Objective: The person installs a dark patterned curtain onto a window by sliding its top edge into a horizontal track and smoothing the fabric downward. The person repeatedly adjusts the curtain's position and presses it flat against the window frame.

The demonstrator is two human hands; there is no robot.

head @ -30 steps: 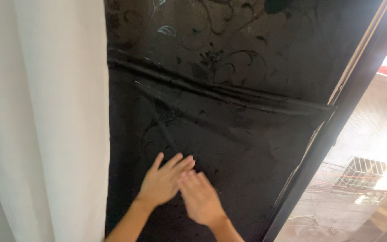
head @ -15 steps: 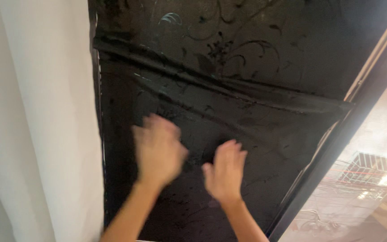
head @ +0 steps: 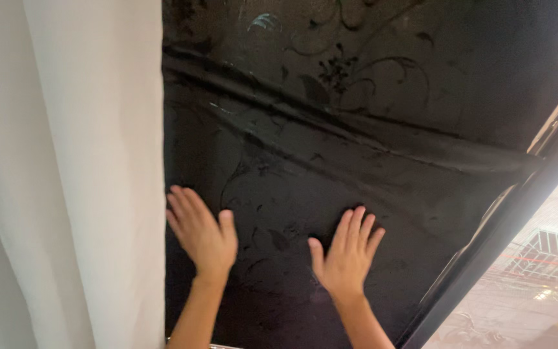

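A black film with a faint floral pattern (head: 356, 129) covers a window pane, and a long crease runs across it from upper left to right. My left hand (head: 200, 234) lies flat on the film near its left edge, fingers spread and pointing up. My right hand (head: 347, 253) presses flat on the film lower down and to the right, fingers apart. Neither hand holds anything.
A white curtain (head: 66, 174) hangs along the left, its edge touching the film beside my left hand. A dark window frame (head: 505, 220) runs diagonally at the right. Beyond it, outside, a building and a metal grille (head: 550, 258) show.
My hands were close together at the lower middle of the film. They have slid apart, the left toward the curtain edge and the right toward the frame.
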